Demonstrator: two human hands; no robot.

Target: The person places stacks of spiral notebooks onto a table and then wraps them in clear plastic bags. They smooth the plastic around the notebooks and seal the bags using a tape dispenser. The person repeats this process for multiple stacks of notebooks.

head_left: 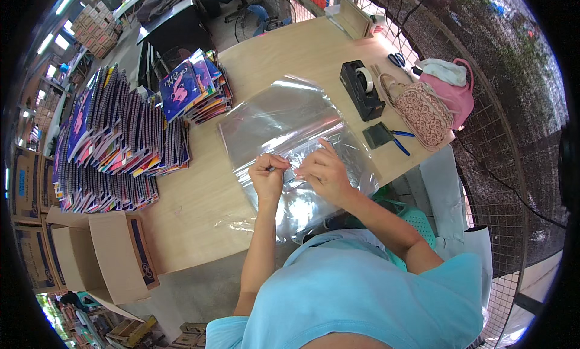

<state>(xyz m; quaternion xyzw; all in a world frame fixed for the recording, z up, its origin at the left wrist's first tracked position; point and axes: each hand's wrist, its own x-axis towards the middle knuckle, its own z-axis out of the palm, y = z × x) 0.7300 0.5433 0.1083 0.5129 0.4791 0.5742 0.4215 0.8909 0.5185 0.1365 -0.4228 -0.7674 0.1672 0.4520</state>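
A stack of clear, glossy plastic film lies on the table in front of me, its near end hanging at the table edge. My left hand is closed over the middle of it, thumb and fingertips pinched together. Just to its right, my right hand is also in a pinch, with one finger raised. The fingertips of both hands almost meet, and a thin shiny bit of the film seems to be between them. Exactly how they grip it is too small to see.
Spiral notebooks stand in tall piles at left, beside a smaller notebook pile. An open carton sits at the near left edge. At right are a black tape dispenser, blue-handled pliers, scissors, and a patterned pouch.
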